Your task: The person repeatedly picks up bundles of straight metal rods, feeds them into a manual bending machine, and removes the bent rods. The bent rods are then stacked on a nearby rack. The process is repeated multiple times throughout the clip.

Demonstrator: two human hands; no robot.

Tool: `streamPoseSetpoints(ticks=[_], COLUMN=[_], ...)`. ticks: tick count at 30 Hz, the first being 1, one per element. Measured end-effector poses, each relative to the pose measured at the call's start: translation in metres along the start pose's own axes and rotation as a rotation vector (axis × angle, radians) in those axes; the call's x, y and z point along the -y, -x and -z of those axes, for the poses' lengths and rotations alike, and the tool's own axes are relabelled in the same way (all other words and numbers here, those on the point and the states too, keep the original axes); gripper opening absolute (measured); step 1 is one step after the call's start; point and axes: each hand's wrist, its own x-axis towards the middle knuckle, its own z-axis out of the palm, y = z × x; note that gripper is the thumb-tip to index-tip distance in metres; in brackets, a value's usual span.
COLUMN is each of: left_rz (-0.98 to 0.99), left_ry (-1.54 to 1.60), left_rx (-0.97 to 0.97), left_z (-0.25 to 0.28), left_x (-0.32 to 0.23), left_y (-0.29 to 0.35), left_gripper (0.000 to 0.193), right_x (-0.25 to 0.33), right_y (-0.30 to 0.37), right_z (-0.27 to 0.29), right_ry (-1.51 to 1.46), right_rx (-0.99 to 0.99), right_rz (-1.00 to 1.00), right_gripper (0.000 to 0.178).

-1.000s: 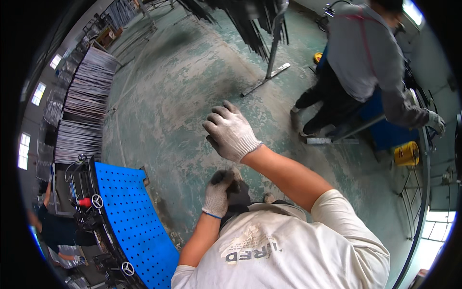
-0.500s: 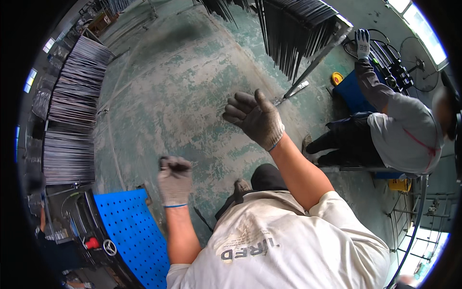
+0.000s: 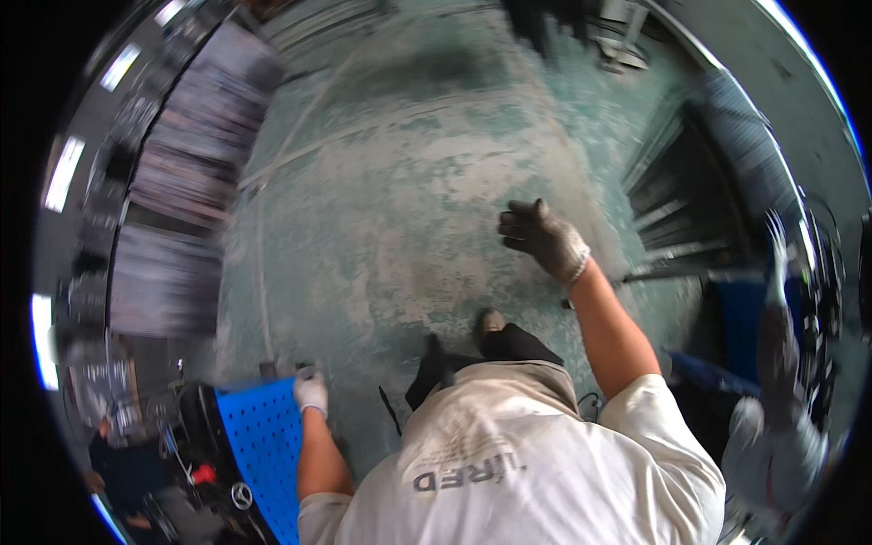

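Note:
My right hand (image 3: 545, 240), in a dirty grey-white knit work glove, is held out over the floor. Its fingers are stretched and apart, and nothing is in it. A glove of the same sort covers my left hand (image 3: 311, 391), which hangs low beside the upper right corner of a blue panel (image 3: 259, 420) dotted with holes. Whether it touches that panel I cannot tell. The fingers of this hand point away and are blurred, so their shape is unclear.
Racks of thin dark rods (image 3: 195, 118) stand along the left. At the right is another dark rack (image 3: 681, 182), with a person in grey (image 3: 772, 436) and a blue bin (image 3: 740, 318) near it. Worn green floor (image 3: 400, 218) stretches ahead. Another person (image 3: 132, 472) is at lower left.
The view has swung right and blurred. My left hand has dropped to the blue panel's side, while my right hand stays outstretched. The co-worker and rack at right appear lower in view.

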Motion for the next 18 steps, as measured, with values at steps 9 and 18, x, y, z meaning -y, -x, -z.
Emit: streamPoseSetpoints(ticks=[9, 18], left_rz=[0.294, 0.124], left_ry=[1.495, 1.783], left_rx=[0.561, 0.755], left_z=[0.004, -0.064], left_x=[-0.252, -0.495], left_y=[-0.115, -0.390], left_gripper=[0.097, 0.116], right_x=[0.059, 0.079], right_y=[-0.280, -0.531], right_z=[-0.018, -0.028], right_ry=[0.419, 0.677], right_rx=[-0.284, -0.504], right_rz=[-0.280, -0.130], right_gripper=[0.047, 0.036])
